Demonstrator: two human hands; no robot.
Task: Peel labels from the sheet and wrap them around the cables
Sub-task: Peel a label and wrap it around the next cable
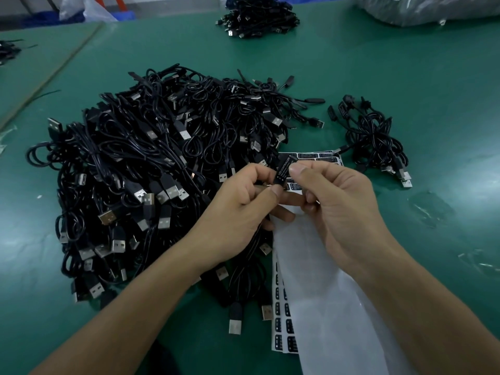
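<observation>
Between both hands is a small black controller piece (284,169) on a cable, with a black label reading "LED CONTROLLER" on it. My left hand (243,201) pinches its lower end between thumb and fingers. My right hand (335,201) pinches its upper end with thumb and forefinger. Under the hands lies a label sheet (311,156) with rows of black labels. A white backing sheet (324,293) runs toward me over more label sheets (282,320). A big pile of black USB cables (151,174) lies to the left.
A small bundle of labelled cables (376,139) sits right of the label sheet. Another cable heap (257,17) lies at the far edge of the green table (405,77). A clear plastic bag (433,9) is at the far right, and plastic scraps (430,209) lie on the right.
</observation>
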